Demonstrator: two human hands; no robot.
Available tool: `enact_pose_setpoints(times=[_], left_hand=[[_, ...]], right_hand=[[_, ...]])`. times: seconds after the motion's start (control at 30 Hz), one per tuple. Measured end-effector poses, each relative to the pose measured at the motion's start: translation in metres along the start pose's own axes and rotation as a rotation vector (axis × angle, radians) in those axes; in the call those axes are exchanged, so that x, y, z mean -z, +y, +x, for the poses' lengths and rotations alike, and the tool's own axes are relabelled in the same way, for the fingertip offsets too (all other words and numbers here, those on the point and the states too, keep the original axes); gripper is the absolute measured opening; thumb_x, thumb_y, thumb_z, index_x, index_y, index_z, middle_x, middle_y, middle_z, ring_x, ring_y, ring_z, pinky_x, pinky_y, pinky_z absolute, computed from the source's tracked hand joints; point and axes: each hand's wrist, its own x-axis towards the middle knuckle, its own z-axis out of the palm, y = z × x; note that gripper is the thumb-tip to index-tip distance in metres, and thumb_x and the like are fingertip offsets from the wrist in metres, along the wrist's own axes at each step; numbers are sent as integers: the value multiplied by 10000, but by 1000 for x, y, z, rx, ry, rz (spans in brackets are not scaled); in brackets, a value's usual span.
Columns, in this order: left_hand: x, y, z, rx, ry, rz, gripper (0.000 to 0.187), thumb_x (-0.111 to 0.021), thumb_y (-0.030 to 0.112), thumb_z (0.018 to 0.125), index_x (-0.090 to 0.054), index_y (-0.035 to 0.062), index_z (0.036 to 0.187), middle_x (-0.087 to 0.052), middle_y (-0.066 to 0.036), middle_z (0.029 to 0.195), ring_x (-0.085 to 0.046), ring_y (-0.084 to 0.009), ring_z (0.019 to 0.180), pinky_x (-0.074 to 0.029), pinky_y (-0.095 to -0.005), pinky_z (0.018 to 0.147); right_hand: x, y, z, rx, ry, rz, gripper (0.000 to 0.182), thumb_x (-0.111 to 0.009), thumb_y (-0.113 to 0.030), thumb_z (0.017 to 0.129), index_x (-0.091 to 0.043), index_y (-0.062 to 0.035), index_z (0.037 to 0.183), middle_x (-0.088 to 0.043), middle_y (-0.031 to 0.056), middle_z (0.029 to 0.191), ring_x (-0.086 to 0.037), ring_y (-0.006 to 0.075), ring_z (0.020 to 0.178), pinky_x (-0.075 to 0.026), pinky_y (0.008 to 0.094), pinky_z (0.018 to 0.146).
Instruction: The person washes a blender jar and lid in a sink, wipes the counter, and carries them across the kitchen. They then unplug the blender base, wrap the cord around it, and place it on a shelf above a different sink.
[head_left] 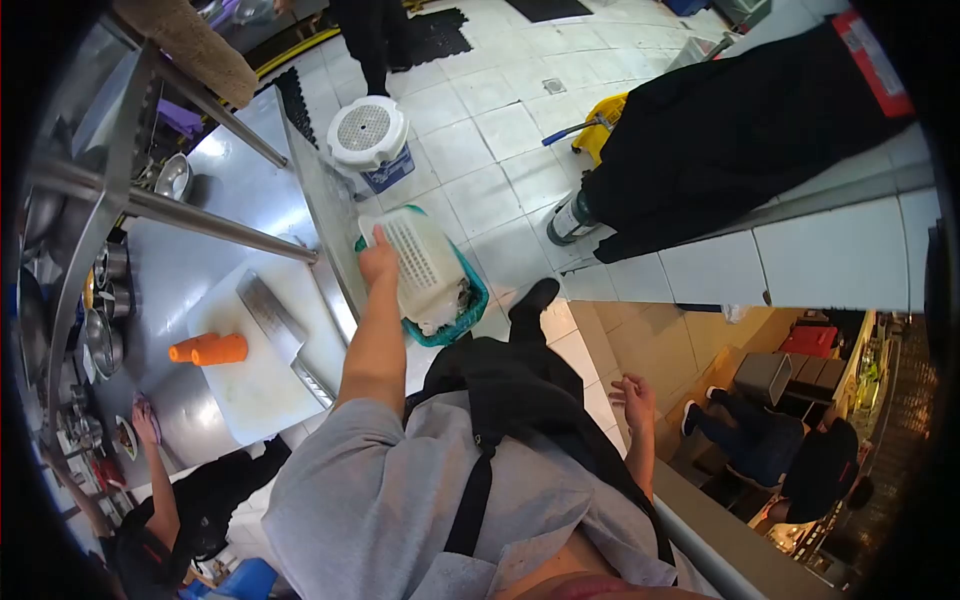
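Head view shows the left hand (378, 262) gripping a white basket (428, 268) by its edge, tipped over a teal bin (470, 305) beside the counter (215, 180), while the right hand (634, 396) hangs open and empty.

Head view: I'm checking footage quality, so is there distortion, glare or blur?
Head view: strong fisheye bending with black corners; glare on the steel counter; the left hand on the white basket and the carrots look sharp; the right hand is slightly soft.
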Motion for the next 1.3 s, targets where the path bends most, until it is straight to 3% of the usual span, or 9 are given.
enact_pose_setpoints(times=[0.13,0.43,0.5,0.57,0.63,0.8,0.97,1.17,1.3], left_hand=[[56,66,22,-83,-287,-135,831,-441,722,859,-657,-76,787,-641,-185,637,-611,-256,475,-500,-389,536],[48,122,10,85,-179,-767,717,-494,656,888,-684,-35,872,-650,-100,696,-570,-122,535,-411,-296,460],[4,84,15,-36,-173,-687,789,-455,692,880,-689,-59,925,-686,-161,787,-638,-235,629,-463,-362,533],[-46,22,40,170,125,66,859,-408,729,867,-690,-80,926,-689,-245,892,-666,-378,730,-509,-437,660],[-42,6,21,168,145,185,876,-396,733,865,-687,-91,912,-681,-268,898,-663,-411,779,-512,-459,712],[-38,-1,17,124,115,391,895,-377,728,871,-681,-113,872,-679,-275,844,-672,-418,798,-534,-464,748],[9,40,14,343,-53,-293,851,-401,732,868,-701,-64,871,-689,-199,790,-684,-293,663,-547,-405,629],[22,105,13,192,-161,-1075,740,-409,647,924,-627,-33,1119,-693,-136,984,-690,-241,817,-572,-379,717],[8,125,31,69,-510,-1391,671,-406,597,949,-587,8,1215,-678,-106,1081,-678,-249,912,-560,-387,827]], right_hand=[[-18,-39,80,38,-126,-15,349,-546,-259,966,-530,-7,1207,-686,167,1001,-680,213,754,-533,301,624],[-67,-160,249,22,-446,-234,307,-537,-263,971,-554,-11,1146,-682,115,972,-664,177,787,-512,284,659],[-45,-139,261,-37,-436,-170,295,-522,-261,975,-557,-26,1150,-682,107,969,-655,167,765,-513,292,663],[-9,-92,271,-166,-372,-193,229,-508,-224,971,-605,-29,1040,-679,100,948,-638,154,730,-502,297,647],[45,-43,272,187,-500,-675,342,-590,-317,922,-625,7,1026,-686,119,938,-644,198,793,-500,344,682],[106,9,267,199,-520,-666,308,-579,-299,925,-626,-2,988,-679,114,913,-637,192,765,-494,337,664],[144,13,278,256,-540,-681,272,-564,-277,928,-627,-12,941,-670,107,883,-628,184,729,-487,329,642],[143,25,280,303,-489,-629,244,-546,-250,932,-629,-25,885,-659,98,846,-617,174,687,-479,318,614],[144,34,283,325,-430,-618,237,-534,-231,935,-630,-33,848,-652,92,821,-610,167,658,-473,311,596]])
